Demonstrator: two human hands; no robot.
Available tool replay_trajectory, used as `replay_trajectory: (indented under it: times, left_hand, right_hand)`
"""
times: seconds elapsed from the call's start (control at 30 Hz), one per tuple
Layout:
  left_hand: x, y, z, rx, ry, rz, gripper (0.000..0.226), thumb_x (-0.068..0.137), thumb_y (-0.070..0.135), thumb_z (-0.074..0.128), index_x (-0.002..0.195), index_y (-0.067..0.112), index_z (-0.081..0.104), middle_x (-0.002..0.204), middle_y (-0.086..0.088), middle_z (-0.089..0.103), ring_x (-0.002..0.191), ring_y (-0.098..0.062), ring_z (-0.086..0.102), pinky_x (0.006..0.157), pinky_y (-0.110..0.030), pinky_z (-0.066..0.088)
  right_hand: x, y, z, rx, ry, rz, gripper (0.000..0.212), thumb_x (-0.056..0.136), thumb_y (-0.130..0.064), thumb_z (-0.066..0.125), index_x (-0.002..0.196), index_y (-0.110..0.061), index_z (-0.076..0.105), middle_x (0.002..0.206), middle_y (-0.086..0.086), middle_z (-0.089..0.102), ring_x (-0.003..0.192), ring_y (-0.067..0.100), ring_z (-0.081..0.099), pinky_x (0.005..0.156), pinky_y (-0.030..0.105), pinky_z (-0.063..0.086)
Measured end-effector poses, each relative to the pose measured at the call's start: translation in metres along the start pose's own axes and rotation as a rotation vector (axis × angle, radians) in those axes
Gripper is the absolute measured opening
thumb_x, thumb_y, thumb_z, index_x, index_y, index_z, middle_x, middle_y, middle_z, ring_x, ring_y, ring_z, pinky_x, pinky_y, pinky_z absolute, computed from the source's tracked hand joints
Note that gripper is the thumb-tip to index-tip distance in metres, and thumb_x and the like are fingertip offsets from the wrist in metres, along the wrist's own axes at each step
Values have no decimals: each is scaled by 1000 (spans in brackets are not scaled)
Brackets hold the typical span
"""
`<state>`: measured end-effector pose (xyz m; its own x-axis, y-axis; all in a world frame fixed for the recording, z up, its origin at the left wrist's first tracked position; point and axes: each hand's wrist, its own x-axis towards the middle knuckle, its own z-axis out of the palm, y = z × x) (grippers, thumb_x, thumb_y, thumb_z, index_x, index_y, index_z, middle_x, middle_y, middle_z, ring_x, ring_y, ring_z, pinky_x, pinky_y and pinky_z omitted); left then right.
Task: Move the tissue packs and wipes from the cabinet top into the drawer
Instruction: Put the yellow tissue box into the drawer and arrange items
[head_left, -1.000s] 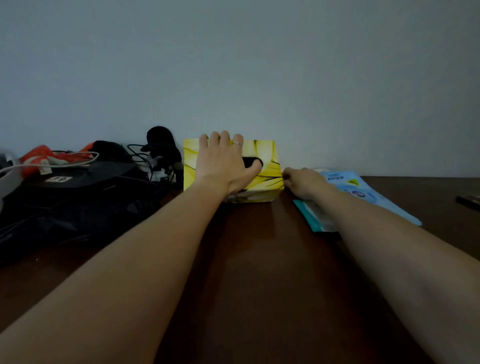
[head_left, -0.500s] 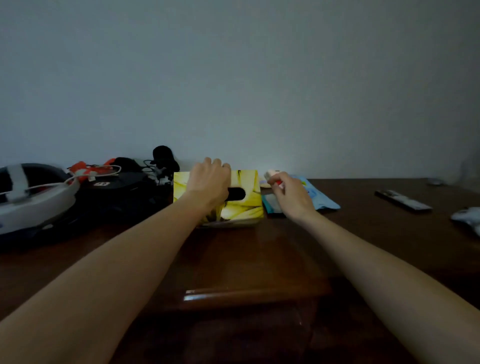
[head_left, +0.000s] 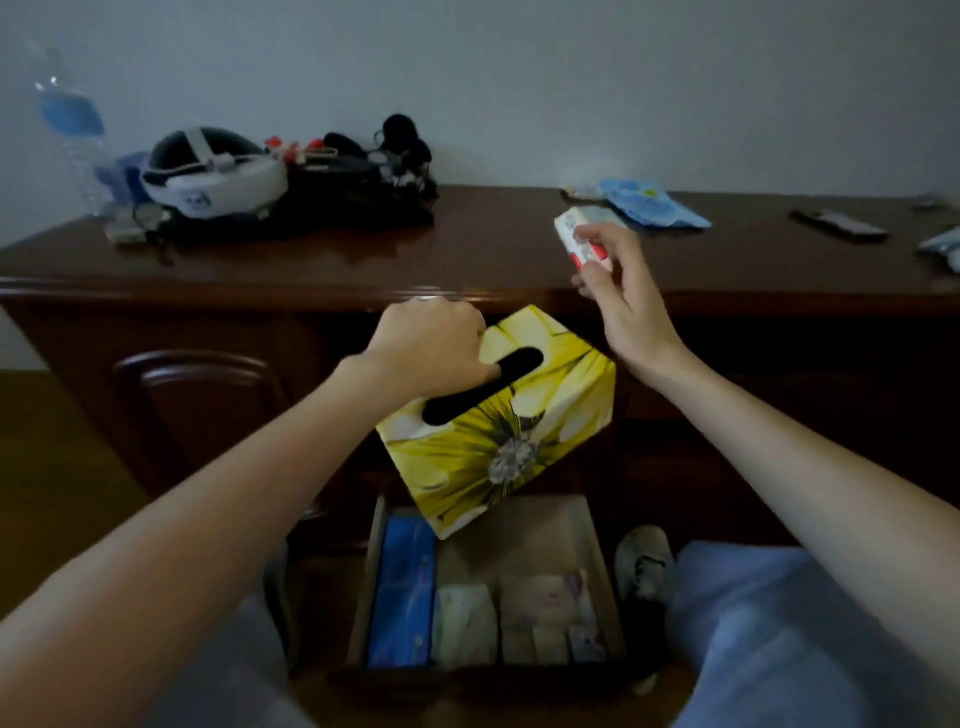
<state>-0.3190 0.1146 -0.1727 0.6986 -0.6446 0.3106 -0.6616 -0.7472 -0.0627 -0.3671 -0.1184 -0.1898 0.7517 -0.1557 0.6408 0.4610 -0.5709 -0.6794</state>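
Note:
My left hand (head_left: 428, 353) grips a yellow flowered tissue box (head_left: 498, 421) by its slot edge, holding it tilted in the air above the open drawer (head_left: 592, 551). My right hand (head_left: 618, 291) pinches a small white and red tissue pack (head_left: 576, 234) in front of the cabinet's edge. A blue wipes pack (head_left: 652, 205) lies on the cabinet top (head_left: 467, 244) at the back right. In the drawer lie a blue pack (head_left: 405, 592) and several pale packs (head_left: 519, 613).
On the left of the cabinet top stand a clear water bottle (head_left: 72, 124), a white and black headset (head_left: 208, 171) and a black pile with cables (head_left: 358, 192). A dark remote (head_left: 836, 224) lies far right. A slippered foot (head_left: 644, 564) and my knees flank the drawer.
Both hands have lifted off the cabinet top and come toward me: the left carries the yellow box down over the drawer, the right carries the small pack. The view has tipped downward.

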Motion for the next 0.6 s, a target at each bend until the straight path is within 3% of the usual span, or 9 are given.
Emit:
replay_trajectory:
  times: [0.07, 0.13, 0.23, 0.3, 0.37, 0.5, 0.6]
  left_hand:
    - [-32, 2, 31, -5, -66, 34, 61, 69, 85, 45, 80, 29, 63, 65, 11, 52, 64, -22, 57, 54, -28, 35]
    - [-56, -2, 69, -1, -171, 47, 55, 71, 80, 54, 91, 31, 66, 77, 7, 64, 75, -24, 65, 58, -30, 38]
    - [-85, -15, 132, -19, -361, -4, 52, 78, 71, 58, 107, 28, 65, 94, 4, 70, 86, -23, 68, 58, -30, 43]
    - [-102, -22, 165, -33, -429, -76, 46, 80, 66, 58, 101, 25, 64, 95, 2, 70, 87, -25, 67, 62, -32, 50]
    - [-115, -26, 197, -21, -496, -139, 43, 82, 62, 57, 97, 22, 65, 94, 1, 70, 85, -25, 67, 65, -33, 53]
    - [-135, -23, 255, -7, -539, -176, 43, 87, 60, 55, 106, 22, 65, 92, 1, 68, 81, -25, 67, 62, -32, 51]
    - [-138, -26, 279, -54, -551, -255, 41, 87, 57, 56, 106, 21, 64, 91, -1, 67, 84, -26, 68, 64, -32, 49]
  right_hand:
    - [-37, 5, 4, -63, -109, -42, 44, 104, -26, 48, 146, -39, 40, 146, -25, 44, 129, 11, 54, 99, 20, 46]
    - [-79, 23, 7, -135, -197, 20, 58, 102, -35, 51, 153, -45, 27, 149, -26, 40, 130, 0, 50, 92, 7, 43]
    - [-145, 72, 12, -267, -356, 279, 71, 92, -39, 56, 154, -50, 21, 138, -24, 48, 117, 0, 59, 86, 17, 49]
    - [-181, 105, 13, -344, -440, 488, 72, 92, -36, 60, 154, -45, 24, 141, -8, 50, 118, 11, 59, 92, 32, 51]
    - [-212, 140, 22, -452, -584, 652, 74, 94, -33, 65, 155, -37, 24, 148, 0, 46, 122, 17, 57, 97, 38, 50]
    - [-254, 186, 50, -494, -869, 786, 75, 94, -43, 66, 155, -34, 24, 156, 3, 36, 126, 22, 54, 92, 30, 50]
    - [-276, 209, 78, -479, -1053, 792, 79, 92, -55, 63, 156, -36, 21, 150, 8, 39, 114, 30, 61, 85, 42, 58]
